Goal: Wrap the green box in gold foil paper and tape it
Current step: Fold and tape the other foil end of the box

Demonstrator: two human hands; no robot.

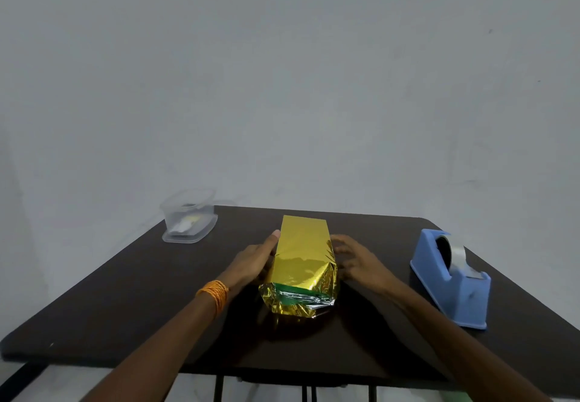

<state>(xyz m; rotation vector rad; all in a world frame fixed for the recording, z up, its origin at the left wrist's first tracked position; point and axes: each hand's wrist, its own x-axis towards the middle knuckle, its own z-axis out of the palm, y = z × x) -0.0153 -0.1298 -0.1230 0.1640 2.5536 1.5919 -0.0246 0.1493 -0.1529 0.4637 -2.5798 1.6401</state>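
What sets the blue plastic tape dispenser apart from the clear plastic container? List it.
The blue plastic tape dispenser is opaque; the clear plastic container is see-through. The dispenser stands at right, the container at far left. The dispenser carries a tape roll; the container, small pale items. Both rest on the dark table.

Dark table [125, 291]: foil-wrapped box [303, 251], tape dispenser [439, 276], container [188, 222].

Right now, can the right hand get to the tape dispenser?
Probably yes: the right hand lies open beside the wrapped box, with only bare table between it and the tape dispenser.
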